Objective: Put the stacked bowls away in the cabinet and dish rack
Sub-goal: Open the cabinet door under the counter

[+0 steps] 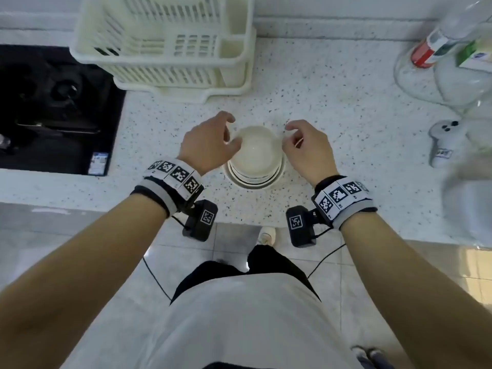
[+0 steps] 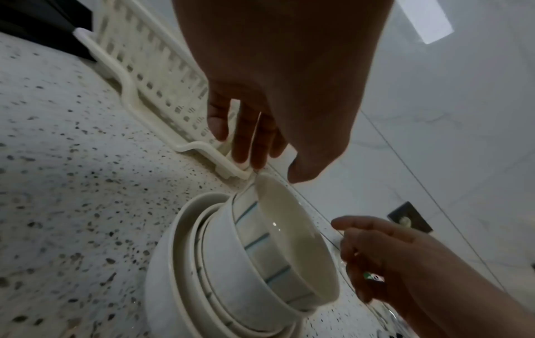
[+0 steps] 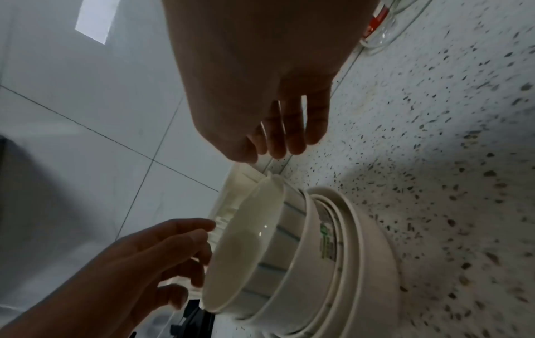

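A stack of several white bowls (image 1: 255,161) stands on the speckled counter (image 1: 332,102) near its front edge. The top bowl (image 2: 289,240) has blue stripes on its outer wall. My left hand (image 1: 229,134) hovers at the left of the top bowl's rim, fingers loosely curved and holding nothing. My right hand (image 1: 290,138) mirrors it on the right side. In the left wrist view the left hand's fingertips (image 2: 252,157) hang just above the rim. In the right wrist view the right hand (image 3: 266,155) hangs over the bowls (image 3: 289,251) the same way. The cream dish rack (image 1: 165,43) stands behind the stack. No cabinet is in view.
A black stove (image 1: 53,107) is set into the counter at the left. Glass jars and a bottle (image 1: 439,57) crowd the right back corner, with a small white device (image 1: 442,142) in front of them. The counter's front edge (image 1: 239,211) runs just below my wrists.
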